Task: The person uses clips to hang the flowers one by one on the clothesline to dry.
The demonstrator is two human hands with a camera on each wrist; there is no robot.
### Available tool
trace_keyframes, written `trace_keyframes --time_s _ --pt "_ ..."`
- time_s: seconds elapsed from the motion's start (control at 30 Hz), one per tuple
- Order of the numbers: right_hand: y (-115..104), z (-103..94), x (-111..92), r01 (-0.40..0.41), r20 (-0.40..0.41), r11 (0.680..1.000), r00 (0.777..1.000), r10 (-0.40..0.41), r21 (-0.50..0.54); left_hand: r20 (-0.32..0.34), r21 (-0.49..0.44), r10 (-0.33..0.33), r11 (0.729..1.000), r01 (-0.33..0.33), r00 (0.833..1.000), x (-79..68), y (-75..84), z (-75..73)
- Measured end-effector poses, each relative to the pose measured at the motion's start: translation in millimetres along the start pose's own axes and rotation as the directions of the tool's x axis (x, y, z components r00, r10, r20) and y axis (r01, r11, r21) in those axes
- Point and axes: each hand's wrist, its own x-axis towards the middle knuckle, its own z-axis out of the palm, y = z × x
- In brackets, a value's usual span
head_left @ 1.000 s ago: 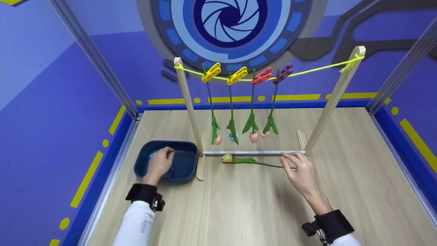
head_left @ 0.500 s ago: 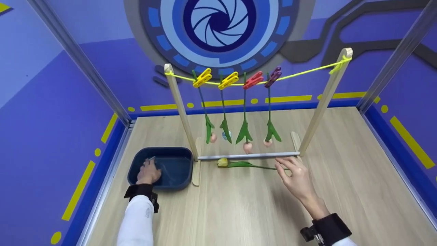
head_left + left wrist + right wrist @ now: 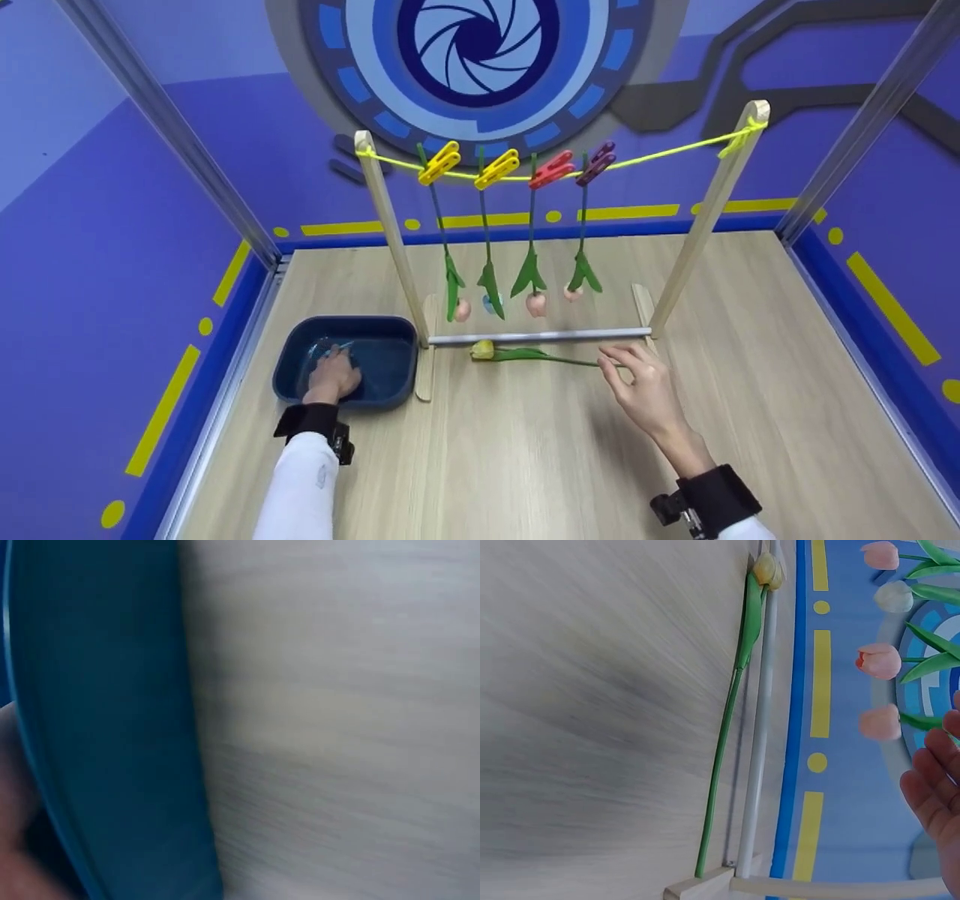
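My left hand (image 3: 335,373) reaches into a dark blue basin (image 3: 390,403); a small light-blue item (image 3: 341,346) shows at its fingertips, its kind unclear. The left wrist view catches mostly the basin's outer wall (image 3: 112,720), and the fingers' hold is hidden. Over the stem end of a yellow tulip (image 3: 482,350) hovers my right hand (image 3: 646,386), its fingers loosely bent around nothing. That tulip lies on the table along the rack's white bottom bar (image 3: 540,337). In the right wrist view the green stem (image 3: 721,742) lies apart from the right hand (image 3: 937,787).
A wooden rack with a left post (image 3: 391,240) and a right post (image 3: 705,225) carries a yellow string (image 3: 660,157). Several tulips hang head down from yellow, red (image 3: 551,170) and purple (image 3: 596,163) clothespins. Blue panels enclose the table (image 3: 517,465).
My left hand has lowered deeper into the basin. The right hand stays near the tulip's stem end. The hanging tulips have swayed slightly, and the head view has shifted.
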Motion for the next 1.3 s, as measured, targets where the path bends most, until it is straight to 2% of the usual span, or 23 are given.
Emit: trace_keyframes --time_s 0.13,0.3,0.5,0.77,0.87,0.97,1.07,1.2,1.3 --pt "-1 2.6 -1 -0.010 0.007 1.000 1.000 0.010 -0.004 0.017 -0.024 0.041 0.999 -0.040 0.999 -8.9 12.5 1.6" --pt "0 4.7 -3 -0.004 0.009 1.000 1.000 0.004 -0.010 -0.017 -0.009 0.097 0.995 -0.097 0.995 -19.6 31.3 5.4" --pt "3 5.0 -6 -0.015 0.001 1.000 1.000 0.015 -0.021 -0.058 0.055 0.127 0.991 -0.124 0.990 -19.3 45.7 7.5" --pt "4 4.9 -10 -0.029 0.017 0.999 0.999 0.029 -0.021 -0.065 0.063 0.105 0.993 -0.101 0.992 -5.9 37.5 17.6" --pt "3 5.4 -10 -0.036 0.026 0.999 0.999 0.036 -0.015 -0.121 0.087 0.112 0.991 -0.101 0.986 -2.2 36.6 21.7" --pt "3 6.3 -11 -0.039 0.032 0.999 0.999 0.039 -0.007 -0.198 0.104 0.137 0.988 -0.118 0.971 -0.2 35.2 24.9" --pt "4 7.9 -13 -0.046 0.038 0.999 0.998 0.046 0.002 -0.242 0.114 0.152 0.985 -0.127 0.958 -0.2 32.8 26.3" --pt "4 10.5 -16 -0.049 0.055 0.999 0.997 0.049 0.008 -0.246 0.078 0.126 0.991 -0.110 0.961 -2.6 30.4 24.3" --pt "4 11.7 -17 -0.046 0.062 0.999 0.997 0.046 0.010 -0.239 0.006 0.100 0.995 -0.102 0.966 -6.7 29.3 20.9"
